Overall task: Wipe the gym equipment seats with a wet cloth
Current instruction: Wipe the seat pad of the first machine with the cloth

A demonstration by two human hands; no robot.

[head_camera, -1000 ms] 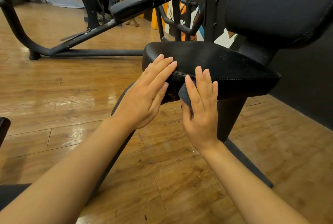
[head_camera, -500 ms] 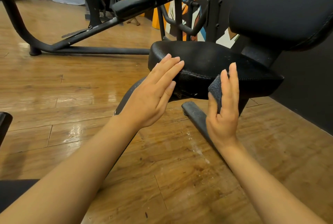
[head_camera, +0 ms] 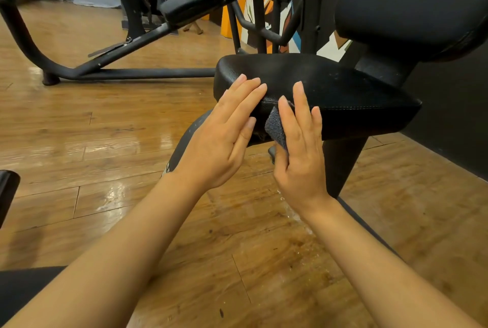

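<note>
Now: right hand flat-fingered, pressing grey cloth against the black seat front edge; left hand open, bracing beside it. Best kept firm, sweeping evenly along the stitched seam.

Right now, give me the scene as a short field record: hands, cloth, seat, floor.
left hand: fingers straight, resting on the seat's front edge
right hand: fingers straight, pressing the cloth against the seat's front side
cloth: dark grey, mostly hidden under the right hand
seat: black padded, light specks on top
floor: glossy wood planks, water drops below the seat
</note>
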